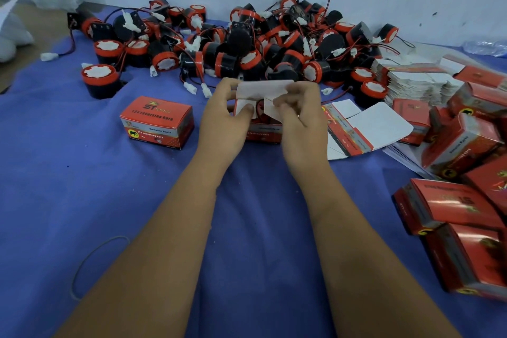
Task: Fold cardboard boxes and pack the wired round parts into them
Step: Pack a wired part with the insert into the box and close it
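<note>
Hands met at the middle of the blue-covered worktop: your left hand and right hand both gripped one open red box, fingers curled and pinching its white end flaps, with something red showing inside. A closed box sat just to your left. Behind lay the heap of wired round parts, with flat cartons and finished boxes piled to your right.

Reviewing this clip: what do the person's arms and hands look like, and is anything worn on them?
Both forearms are bare, no sleeves in view. The left hand and right hand wear no gloves. No watch or bracelet shows on either wrist. The fingers are too blurred to tell about rings.
</note>
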A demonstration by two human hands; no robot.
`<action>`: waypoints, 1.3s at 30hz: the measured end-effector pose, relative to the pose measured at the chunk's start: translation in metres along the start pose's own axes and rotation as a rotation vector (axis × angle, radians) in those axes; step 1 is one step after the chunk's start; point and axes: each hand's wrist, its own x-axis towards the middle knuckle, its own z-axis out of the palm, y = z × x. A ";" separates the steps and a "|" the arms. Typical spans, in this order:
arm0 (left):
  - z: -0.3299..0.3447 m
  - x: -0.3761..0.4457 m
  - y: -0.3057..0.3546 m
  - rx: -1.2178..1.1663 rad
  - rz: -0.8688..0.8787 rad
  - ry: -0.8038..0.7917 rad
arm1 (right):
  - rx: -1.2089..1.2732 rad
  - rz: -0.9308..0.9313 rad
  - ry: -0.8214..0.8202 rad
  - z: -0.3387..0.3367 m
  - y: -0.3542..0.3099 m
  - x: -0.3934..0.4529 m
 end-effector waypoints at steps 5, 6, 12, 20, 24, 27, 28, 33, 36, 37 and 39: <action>-0.014 0.006 -0.004 0.029 -0.014 -0.010 | -0.096 -0.014 0.040 -0.001 0.008 0.004; -0.017 0.007 -0.004 0.028 -0.035 -0.027 | -0.090 -0.012 0.039 -0.002 0.010 0.005; -0.024 0.007 -0.004 0.134 -0.055 -0.061 | 0.161 0.185 -0.044 -0.012 0.008 0.006; -0.036 0.006 -0.010 0.150 -0.023 -0.351 | -0.061 0.053 -0.372 -0.024 0.014 0.006; -0.046 0.009 -0.012 0.188 -0.007 -0.462 | -0.082 0.042 -0.422 -0.030 0.013 0.008; -0.039 0.008 -0.011 0.236 0.080 -0.366 | -0.104 0.032 -0.364 -0.025 0.012 0.007; -0.037 0.008 -0.011 0.250 0.105 -0.331 | -0.114 0.031 -0.338 -0.023 0.013 0.007; -0.032 0.007 -0.011 0.213 0.106 -0.250 | -0.036 0.075 -0.275 -0.021 0.013 0.008; -0.030 0.006 -0.009 0.198 0.119 -0.221 | 0.023 0.081 -0.272 -0.022 0.011 0.007; -0.030 0.005 -0.009 0.192 0.112 -0.231 | 0.029 0.082 -0.271 -0.022 0.011 0.007; -0.030 0.005 -0.009 0.175 0.089 -0.275 | 0.066 0.106 -0.281 -0.023 0.012 0.008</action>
